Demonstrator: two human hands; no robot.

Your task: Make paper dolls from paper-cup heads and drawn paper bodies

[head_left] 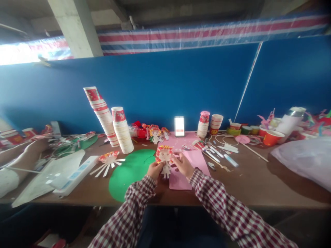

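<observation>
A white paper doll [164, 159] with red-and-yellow curled hair is held up over the near part of the table. My left hand [154, 171] pinches its lower left side between thumb and fingers. At the right edge of its head, the fingertips of my right hand [183, 164] close on the curled paper. Beneath and beside the hands lie a green paper sheet [129, 174] and a pink sheet [181, 181]. Farther back, similar finished-looking dolls [155, 136] lean in a cluster. A cut paper cup [109, 158] with splayed strips rests to the left.
Tall stacks of paper cups [121, 132] stand at the back left, shorter cup stacks [203, 128] behind the pink sheet. Pens [216, 151] and cords lie right of centre. A white power strip [77, 175] sits at left, near another person's arm [28, 155]. A plastic bag [305, 162] bulges at right.
</observation>
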